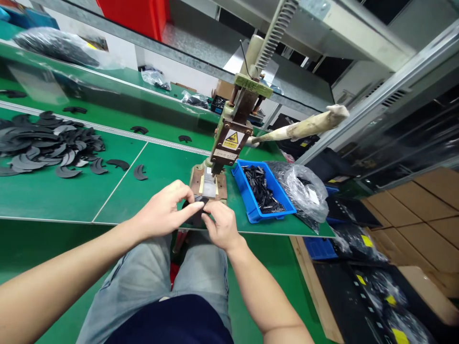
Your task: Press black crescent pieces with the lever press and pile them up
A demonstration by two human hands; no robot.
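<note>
l hand (175,208) & r hand (223,225) pinch a black part (205,199) at near side of hand press (229,138); best held flat & square, w/ fingertips clear of ram (217,166). blue bin (273,216) of small black pcs (263,191) just right; curved pcs (27,136) piled left.

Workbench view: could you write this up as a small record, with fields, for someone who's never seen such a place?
Surface: green bench
Machine: hand press, yellow warning label, pale wrapped handle
Left hand: fingertips on a dark piece at the press's near edge
Right hand: fingertips on the same piece
Left side: heap of curved dark parts, some lying loose
Right side: blue bin of small black parts, beside a clear plastic bag
Piece's exact shape: hidden by fingers
</note>
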